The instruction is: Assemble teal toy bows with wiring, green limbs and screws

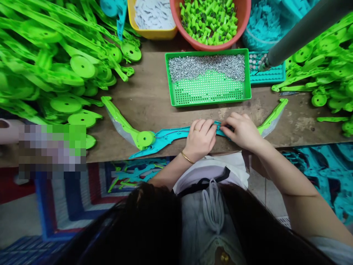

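Note:
A long blue plastic toy part point(172, 135) lies along the front of the table, with a thin dark line, perhaps a wire, along its inside. At its left end a green arm with a round disc point(145, 139) joins it. Another green arm point(274, 115) extends beyond my right hand; where it meets the blue part is hidden. My left hand point(200, 138) rests with curled fingers gripping the blue part near its middle. Close beside it, my right hand point(242, 130) has thumb and fingers pinched together at the blue part. Whatever small piece sits in that pinch is hidden.
A green perforated tray point(208, 92) of small screws stands ahead. Behind it are a red bowl point(176, 18) of green pieces and a yellow tub point(154, 34). A power screwdriver point(292, 40) hangs at upper right. Green parts point(66, 70) pile up left and right. Another person's pixelated arm reaches in left.

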`<state>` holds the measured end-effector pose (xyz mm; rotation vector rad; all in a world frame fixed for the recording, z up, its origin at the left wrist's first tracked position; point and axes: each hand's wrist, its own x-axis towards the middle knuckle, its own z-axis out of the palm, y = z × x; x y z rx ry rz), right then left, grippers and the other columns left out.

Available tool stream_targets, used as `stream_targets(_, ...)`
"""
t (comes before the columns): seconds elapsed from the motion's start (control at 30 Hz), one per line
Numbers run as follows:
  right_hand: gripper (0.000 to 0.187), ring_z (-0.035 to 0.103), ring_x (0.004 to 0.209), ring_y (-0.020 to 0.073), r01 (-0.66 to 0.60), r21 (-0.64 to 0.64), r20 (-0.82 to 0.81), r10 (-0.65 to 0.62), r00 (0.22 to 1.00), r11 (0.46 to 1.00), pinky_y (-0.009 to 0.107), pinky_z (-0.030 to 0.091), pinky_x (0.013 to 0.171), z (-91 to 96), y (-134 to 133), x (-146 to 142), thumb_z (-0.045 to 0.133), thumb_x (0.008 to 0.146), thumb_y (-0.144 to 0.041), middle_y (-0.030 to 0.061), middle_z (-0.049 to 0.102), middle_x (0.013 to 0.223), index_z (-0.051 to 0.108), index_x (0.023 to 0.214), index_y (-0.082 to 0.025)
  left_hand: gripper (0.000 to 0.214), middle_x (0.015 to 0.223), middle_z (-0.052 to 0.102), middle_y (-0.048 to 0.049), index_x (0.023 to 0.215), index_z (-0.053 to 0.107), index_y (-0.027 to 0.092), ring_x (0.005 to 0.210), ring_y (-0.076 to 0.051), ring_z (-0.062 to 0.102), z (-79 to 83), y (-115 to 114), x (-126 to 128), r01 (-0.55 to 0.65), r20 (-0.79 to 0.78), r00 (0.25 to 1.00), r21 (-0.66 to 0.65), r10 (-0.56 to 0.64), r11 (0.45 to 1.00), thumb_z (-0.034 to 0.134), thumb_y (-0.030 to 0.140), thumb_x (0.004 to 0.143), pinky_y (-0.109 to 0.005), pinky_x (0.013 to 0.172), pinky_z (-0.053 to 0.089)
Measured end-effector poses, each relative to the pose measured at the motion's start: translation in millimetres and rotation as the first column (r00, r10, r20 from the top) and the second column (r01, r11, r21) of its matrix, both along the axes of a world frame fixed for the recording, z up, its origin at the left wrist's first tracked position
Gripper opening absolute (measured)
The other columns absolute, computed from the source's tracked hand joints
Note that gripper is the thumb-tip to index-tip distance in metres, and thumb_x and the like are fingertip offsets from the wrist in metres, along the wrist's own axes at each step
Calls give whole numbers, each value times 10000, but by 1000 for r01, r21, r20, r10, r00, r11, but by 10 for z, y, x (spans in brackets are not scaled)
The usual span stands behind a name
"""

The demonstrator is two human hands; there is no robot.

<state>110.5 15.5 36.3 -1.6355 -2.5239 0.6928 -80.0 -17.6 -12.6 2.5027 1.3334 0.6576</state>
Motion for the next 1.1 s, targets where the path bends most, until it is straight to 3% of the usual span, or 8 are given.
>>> stream_targets(0.33,272,564,837,222,-15,142,211,-15,977,990,350,251,735,-27,-66,-132,448,972,-306,95,661,871,659,891,-155,324,1197,658,-148,1160,690,153,1122,-277,526,-17,5,-22,22,10,1000,-7,-22,1000,466,255,949,-471,1030,383)
stream_targets(0.47,246,572,871,230,-58,74,240,39,970,996,353,239,739,21,-31,-138,451,964,-283,104,670,910,650,922,-144,318,1202,659,-146,1159,693,170,1117,-280,530,0,17,-20,30,-24,999,-32,-31,999,480,262,941,-485,1021,379)
stream_targets(0.7,259,619,894,247,-38,-21,276,42,960,999,377,245,745,77,47,-234,423,955,-242,124,689,958,657,956,-130,269,1145,679,-135,1092,709,162,1064,-262,543,27,38,-26,44,-62,997,99,-38,994,515,232,920,-441,985,402)
stream_targets(0.8,255,636,936,259,-12,-47,196,21,980,999,379,282,771,71,40,-165,454,954,-261,127,703,981,676,944,-137,270,1140,681,-123,1103,705,173,1054,-256,544,35,33,-38,39,-80,996,98,-31,994,512,234,923,-436,994,404)
stream_targets(0.9,215,652,990,239,50,-97,-65,-57,996,994,365,347,828,77,4,38,522,941,-285,81,732,1020,699,1012,-186,271,1146,678,-121,1112,701,176,1068,-258,539,38,37,-53,42,-59,997,56,-39,998,510,238,931,-442,1009,402)
stream_targets(1.0,203,671,945,208,171,-99,-291,-193,937,980,352,409,862,106,-73,269,579,916,-300,40,752,1009,708,1055,-227,272,1155,672,-125,1118,697,175,1079,-262,533,36,47,-63,39,-14,999,9,-39,999,506,246,938,-457,1012,405)
stream_targets(1.1,191,667,908,212,213,-59,-328,-220,919,975,361,441,857,147,-192,412,606,902,-342,45,747,960,718,1004,-225,277,1174,657,-137,1119,694,170,1086,-270,527,46,51,-66,33,17,999,-32,-32,999,496,253,944,-475,1011,409)
